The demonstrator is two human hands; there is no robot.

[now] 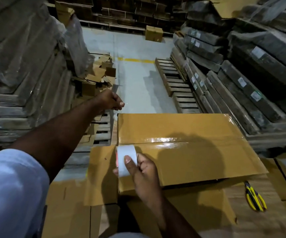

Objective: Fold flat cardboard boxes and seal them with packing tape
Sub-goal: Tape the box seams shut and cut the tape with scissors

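Right hand: the right hand grips the tape roll, thumb pressed on its outer face and fingers curled behind it, at the near-left end of the box seam.
Tape roll: white, light and rigid by the look of it; best held as now, by the rim and core, so that it can turn as tape pays out. The film itself is thin and sticky, likely to fold onto itself if let slack.
Box: the box lies closed on the counter, in front of the person, its two top flaps meeting along a middle seam. Judged light and fairly stiff, yet the flaps would give under hard pressure; press along the seam, lift by the edges.
Seam tape: a glossy strip already runs along the seam, wrinkled in places; whether it reaches the far-right end I cannot tell.
Scissors: yellow-handled scissors lie on the counter to the right of the box, apart from both hands.
Left hand: the left hand is stretched out past the box's left edge, fingers and thumb pinched together, seemingly on a clear strand of tape; the film is too faint to be sure.
Beyond: flat cardboard offcuts, pallets and wrapped stacks line a grey floor.
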